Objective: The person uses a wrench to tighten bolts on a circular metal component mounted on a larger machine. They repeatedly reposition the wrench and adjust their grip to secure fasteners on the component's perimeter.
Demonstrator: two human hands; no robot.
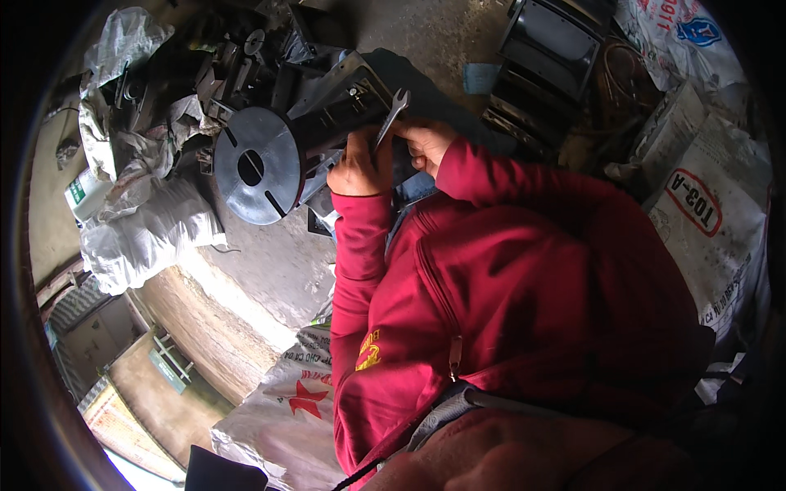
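Note:
An open-end wrench (pixel 393 115) slants upward, its open jaw at the top. Its lower part lies in my left hand (pixel 359 167), whose fingers are closed about it. Just right of it, my right hand (pixel 427 145) has its fingers curled together close to the wrench; what they hold, if anything, is hidden. Both hands are beside a dark metal machine frame (pixel 340 112). To the left of my left hand, a grey slotted metal disc (pixel 270 190) with a round centre hole is attached to that frame.
Dark metal parts (pixel 246 61) are piled beyond the disc. White plastic sacks (pixel 151 233) lie at the left, and a printed white sack (pixel 282 401) lies near my left arm. Another large sack (pixel 712 221) stands on the right. Dark machine housings (pixel 548 45) stand at the far right.

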